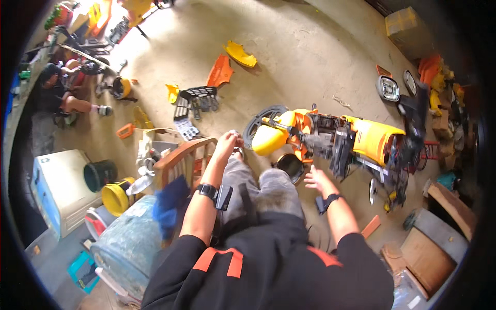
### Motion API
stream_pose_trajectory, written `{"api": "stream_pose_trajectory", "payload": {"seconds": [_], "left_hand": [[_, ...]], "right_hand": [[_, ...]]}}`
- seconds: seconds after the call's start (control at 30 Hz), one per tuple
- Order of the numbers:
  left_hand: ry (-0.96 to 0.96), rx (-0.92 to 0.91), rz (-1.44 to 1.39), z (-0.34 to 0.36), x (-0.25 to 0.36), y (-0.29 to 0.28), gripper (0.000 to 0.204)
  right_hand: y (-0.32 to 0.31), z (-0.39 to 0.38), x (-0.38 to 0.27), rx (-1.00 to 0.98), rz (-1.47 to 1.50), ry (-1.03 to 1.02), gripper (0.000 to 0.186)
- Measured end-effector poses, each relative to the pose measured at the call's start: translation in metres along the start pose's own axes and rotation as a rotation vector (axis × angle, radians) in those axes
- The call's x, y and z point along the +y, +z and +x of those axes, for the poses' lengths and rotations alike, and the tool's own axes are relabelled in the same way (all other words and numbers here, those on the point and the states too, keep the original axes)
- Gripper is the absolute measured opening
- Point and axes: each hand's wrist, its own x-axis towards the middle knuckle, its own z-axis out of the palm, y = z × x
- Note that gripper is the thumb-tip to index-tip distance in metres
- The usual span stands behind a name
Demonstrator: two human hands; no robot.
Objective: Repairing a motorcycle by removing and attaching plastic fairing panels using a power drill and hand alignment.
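My left hand (229, 143) is raised over my left knee with its fingers curled together. Whatever it may hold is too small or hidden to make out. Lower on the other side, my right hand (319, 182) has its fingers spread and holds nothing. It is nearest to a dark round pan-like object (290, 166) by my right knee. Ahead and to the right stands a partly stripped yellow and orange motorbike (330, 135), its inner parts bare. Its black wheel (254, 125) lies toward my left hand. Neither hand touches the bike.
Beside my left arm are a wooden chair (178, 160), a blue cloth (171, 204) and a large bluish drum (126, 243). Orange (220, 71) and yellow (241, 54) panels lie on the floor ahead. Another person (57, 93) sits at the far left. Cardboard (426, 258) leans at the right.
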Motion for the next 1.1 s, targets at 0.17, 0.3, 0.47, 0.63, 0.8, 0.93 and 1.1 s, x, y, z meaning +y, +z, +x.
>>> {"api": "stream_pose_trajectory", "payload": {"seconds": [0.17,0.3,0.47,0.63,0.8,0.93,1.1], "left_hand": [[-0.132,0.001,-0.116,0.132,-0.06,0.056,0.024],[-0.354,-0.107,-0.138,0.154,-0.123,0.07,0.021],[-0.431,0.005,0.024,0.152,-0.215,0.077,0.015],[-0.508,-0.045,0.181,0.137,-0.25,0.056,0.016],[-0.478,-0.071,0.27,0.144,-0.253,0.052,0.017],[-0.468,-0.078,0.278,0.141,-0.244,0.051,0.017],[-0.003,-0.028,0.477,0.148,-0.162,0.092,0.013]], "right_hand": [[0.032,0.065,0.003,0.042,0.636,-0.006,0.069],[0.055,0.118,0.017,0.165,1.153,-0.133,0.045],[0.051,0.162,0.023,0.195,1.337,-0.25,0.033],[0.059,0.153,0.035,0.054,1.561,-0.269,0.054],[0.058,0.161,0.029,0.052,1.433,-0.267,0.044],[0.065,0.159,0.024,0.125,1.362,-0.238,0.042],[0.076,0.144,0.011,0.257,1.271,-0.161,0.039]]}}
